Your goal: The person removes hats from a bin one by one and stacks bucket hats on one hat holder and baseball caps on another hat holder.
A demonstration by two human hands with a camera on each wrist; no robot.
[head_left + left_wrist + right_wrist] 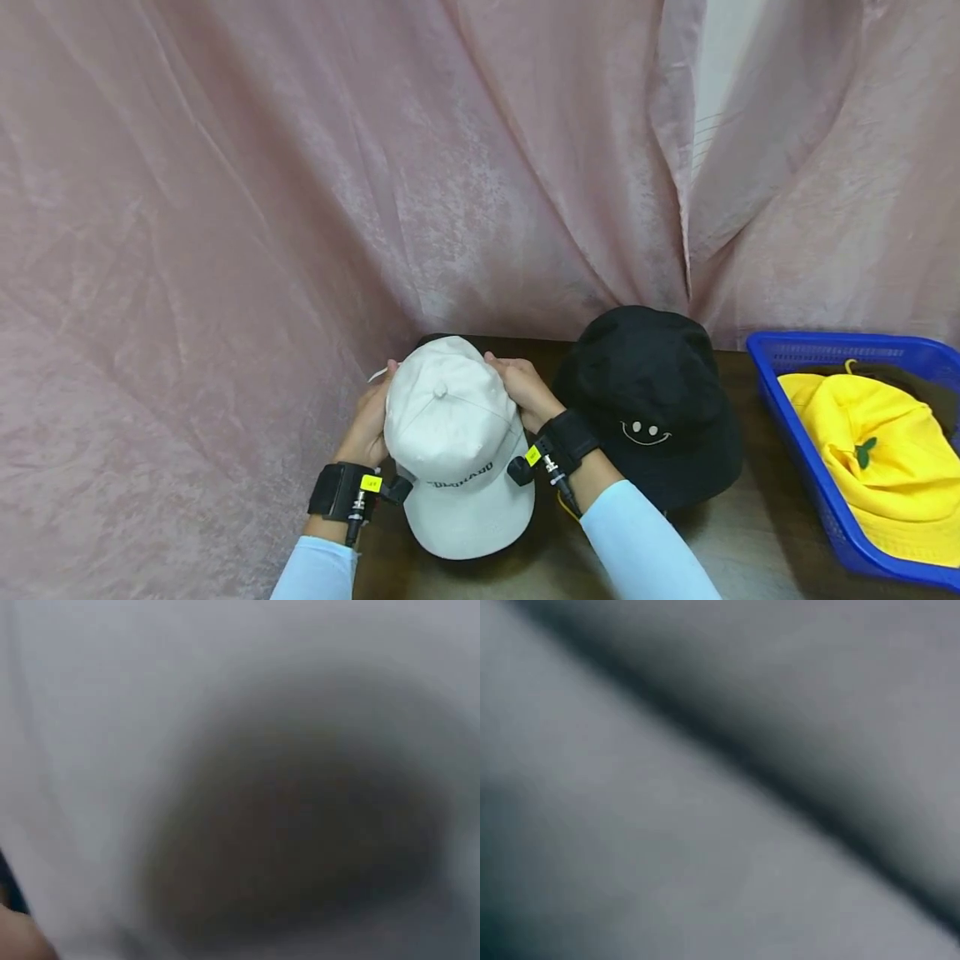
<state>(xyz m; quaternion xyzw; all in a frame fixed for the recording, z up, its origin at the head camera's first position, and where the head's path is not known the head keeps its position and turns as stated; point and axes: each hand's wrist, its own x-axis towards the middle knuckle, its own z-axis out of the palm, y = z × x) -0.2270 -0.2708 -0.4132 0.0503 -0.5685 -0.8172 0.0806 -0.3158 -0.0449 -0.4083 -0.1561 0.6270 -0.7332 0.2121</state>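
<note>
A white baseball cap (450,417) with dark lettering above its brim is in the middle of the head view, brim towards me. My left hand (366,429) holds its left side and my right hand (529,392) grips its right side near the back. Most fingers of both hands are hidden behind or under the cap. Blurred pale cloth of the cap (97,735) fills most of the left wrist view, with a bit of skin at the lower left corner. The right wrist view is also a close blur of the cap (667,825), crossed by a dark diagonal line.
To the right of the white cap sits a black hat (645,400) with a smiling face on it. A blue plastic basket (795,467) at the far right holds a yellow hat (877,467) and something dark brown. Pink curtain (450,167) hangs behind the brown table (727,542).
</note>
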